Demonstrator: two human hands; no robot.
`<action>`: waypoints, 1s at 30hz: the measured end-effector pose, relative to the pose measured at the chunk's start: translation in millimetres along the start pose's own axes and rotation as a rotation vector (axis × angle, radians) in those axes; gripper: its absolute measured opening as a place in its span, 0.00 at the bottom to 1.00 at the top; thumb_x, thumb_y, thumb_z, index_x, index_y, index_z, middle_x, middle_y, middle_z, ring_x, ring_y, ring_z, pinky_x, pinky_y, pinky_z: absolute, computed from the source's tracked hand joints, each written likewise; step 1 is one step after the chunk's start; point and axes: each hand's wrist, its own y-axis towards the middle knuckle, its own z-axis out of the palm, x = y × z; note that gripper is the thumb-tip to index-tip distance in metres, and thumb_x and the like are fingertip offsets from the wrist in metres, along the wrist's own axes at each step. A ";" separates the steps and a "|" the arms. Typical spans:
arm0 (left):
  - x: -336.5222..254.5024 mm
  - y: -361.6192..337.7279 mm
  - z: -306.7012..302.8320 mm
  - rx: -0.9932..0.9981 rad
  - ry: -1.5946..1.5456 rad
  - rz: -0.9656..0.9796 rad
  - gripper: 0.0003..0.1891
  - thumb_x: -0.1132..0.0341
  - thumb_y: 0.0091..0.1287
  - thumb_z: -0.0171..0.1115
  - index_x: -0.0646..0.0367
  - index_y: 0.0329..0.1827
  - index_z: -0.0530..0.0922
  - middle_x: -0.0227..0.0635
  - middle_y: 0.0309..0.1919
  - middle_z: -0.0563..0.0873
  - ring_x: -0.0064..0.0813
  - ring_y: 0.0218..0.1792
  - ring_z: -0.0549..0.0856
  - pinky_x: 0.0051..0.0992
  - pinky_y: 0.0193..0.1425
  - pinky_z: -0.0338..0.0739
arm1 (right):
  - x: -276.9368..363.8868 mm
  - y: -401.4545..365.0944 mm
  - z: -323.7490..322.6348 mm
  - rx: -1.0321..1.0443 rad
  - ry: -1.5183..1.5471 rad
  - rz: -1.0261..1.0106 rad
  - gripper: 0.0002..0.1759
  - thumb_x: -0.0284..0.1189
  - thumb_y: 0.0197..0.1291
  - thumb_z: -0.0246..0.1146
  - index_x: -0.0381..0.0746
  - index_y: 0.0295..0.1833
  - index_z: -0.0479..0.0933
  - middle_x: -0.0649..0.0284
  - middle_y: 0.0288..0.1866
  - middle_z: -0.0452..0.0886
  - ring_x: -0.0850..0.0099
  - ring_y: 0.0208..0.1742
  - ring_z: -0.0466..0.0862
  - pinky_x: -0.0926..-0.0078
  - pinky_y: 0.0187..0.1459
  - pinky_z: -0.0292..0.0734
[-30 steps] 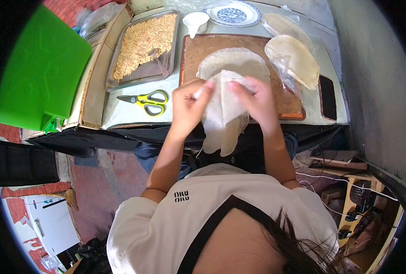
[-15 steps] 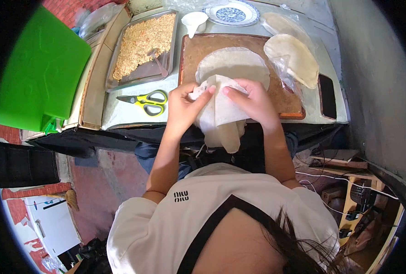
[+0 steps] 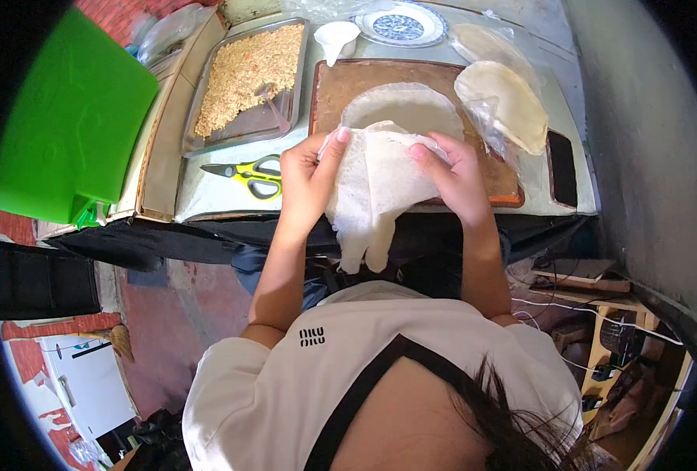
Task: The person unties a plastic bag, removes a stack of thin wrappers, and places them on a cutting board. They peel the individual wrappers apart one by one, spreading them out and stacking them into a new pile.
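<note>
My left hand (image 3: 312,174) pinches the left upper edge of a thin, off-white spring roll wrapper (image 3: 380,169). At its right upper edge, my right hand (image 3: 456,174) grips the same wrapper with thumb and fingers. The wrapper hangs down in folds past the table's front edge, its lower end over my lap. Behind it, round pale wrappers (image 3: 399,106) lie on a brown wooden board (image 3: 333,90); their near part is hidden by the held one. Scissors (image 3: 250,177) with yellow-green handles rest just left of my left hand.
A metal tray (image 3: 242,141) of crumbly yellowish filling (image 3: 250,71) holds a spoon (image 3: 274,110). Further back are a white funnel-like cup (image 3: 337,39) and a blue-patterned plate (image 3: 399,25). Right are bagged wrappers (image 3: 505,106) and a phone (image 3: 562,169); left, a green container (image 3: 70,118).
My hands have moved apart, spreading the wrapper wider between them. Its folded upper part has opened out, and its lower end hangs slightly further left.
</note>
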 end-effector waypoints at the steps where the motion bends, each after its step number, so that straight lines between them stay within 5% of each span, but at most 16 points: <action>1: 4.9 -0.2 0.5 -0.038 -0.003 0.003 0.18 0.62 0.72 0.62 0.69 0.28 0.79 0.21 0.18 0.71 0.12 0.25 0.66 0.21 0.26 0.63 | -3.2 -0.6 -2.0 0.042 0.031 0.044 0.14 0.33 0.67 0.64 0.31 0.48 0.80 0.70 0.37 0.83 0.85 0.37 0.78 0.83 0.40 0.74; 6: -5.6 -6.0 6.6 0.158 0.015 0.121 0.15 0.64 0.72 0.62 0.67 0.30 0.79 0.27 0.18 0.72 0.12 0.26 0.66 0.22 0.27 0.64 | -3.6 1.2 -2.7 0.227 -0.024 0.086 0.17 0.36 0.65 0.67 0.32 0.48 0.81 0.70 0.36 0.82 0.85 0.37 0.76 0.82 0.39 0.74; 9: -17.2 -10.2 7.5 0.344 0.046 0.077 0.15 0.65 0.74 0.59 0.66 0.29 0.75 0.21 0.20 0.71 0.12 0.27 0.66 0.19 0.30 0.63 | -7.4 4.1 12.5 0.185 -0.074 -0.073 0.17 0.37 0.63 0.69 0.33 0.47 0.82 0.71 0.33 0.81 0.86 0.32 0.76 0.82 0.34 0.73; 12: -11.3 -9.7 6.0 0.165 -0.080 0.029 0.15 0.64 0.73 0.61 0.66 0.29 0.79 0.21 0.21 0.75 0.11 0.27 0.67 0.19 0.29 0.64 | 4.6 -0.1 15.5 0.125 -0.044 0.146 0.16 0.37 0.63 0.69 0.33 0.44 0.83 0.73 0.28 0.80 0.86 0.27 0.75 0.83 0.28 0.71; 18: 6.3 -8.0 -1.2 -0.039 -0.113 -0.003 0.15 0.65 0.73 0.60 0.65 0.29 0.80 0.18 0.21 0.73 0.10 0.26 0.67 0.18 0.27 0.60 | 4.1 0.2 13.0 0.020 0.024 0.089 0.15 0.37 0.64 0.68 0.34 0.42 0.84 0.73 0.25 0.80 0.86 0.24 0.74 0.82 0.27 0.69; 22: 5.6 -8.0 -1.2 0.018 0.005 -0.032 0.13 0.63 0.70 0.64 0.65 0.32 0.81 0.21 0.19 0.75 0.10 0.24 0.68 0.18 0.25 0.61 | -0.5 3.3 18.8 -0.029 -0.099 -0.206 0.14 0.35 0.65 0.66 0.32 0.43 0.82 0.65 0.25 0.81 0.81 0.26 0.75 0.77 0.29 0.72; 30: -22.3 -1.8 8.6 0.266 0.153 0.013 0.11 0.64 0.68 0.66 0.63 0.33 0.80 0.22 0.25 0.79 0.09 0.29 0.71 0.17 0.32 0.67 | 25.5 -1.9 23.2 0.084 -0.319 -0.155 0.12 0.32 0.67 0.64 0.32 0.46 0.80 0.57 0.23 0.77 0.78 0.26 0.72 0.74 0.30 0.71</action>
